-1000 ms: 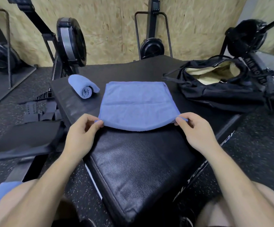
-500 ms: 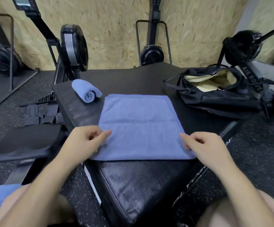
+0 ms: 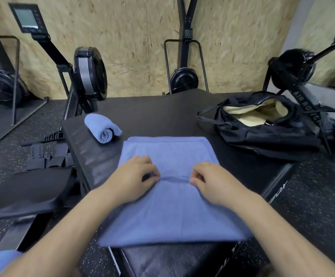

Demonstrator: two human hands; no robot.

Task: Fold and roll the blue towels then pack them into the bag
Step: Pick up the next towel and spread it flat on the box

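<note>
The left hand [image 3: 137, 172] and right hand [image 3: 208, 177] rest knuckles-up on the middle of the flat towel [image 3: 170, 206], fingers curled. Each seems to pinch the cloth, raising a small ridge between them. Whether the fingertips truly grip the fabric or only press it cannot be told for certain; both hands are closed rather than spread. The placement, side by side at the midline, suggests they are gathering a crease for the next fold or starting a roll.

The towel lies on the black tabletop [image 3: 162, 114], its near edge overhanging the tabletop's near end toward the person. Its long axis runs away from the person, near edge to far edge, and the ridge crosses that axis.

A rolled towel [image 3: 102, 128] sits near the tabletop's far left corner, just beyond the flat one and apart from it, its spiral end facing the camera. The bag [image 3: 266, 126] lies at the right, mouth open and pale lining showing, with no towel visible inside, so packing looks not yet begun.
</note>
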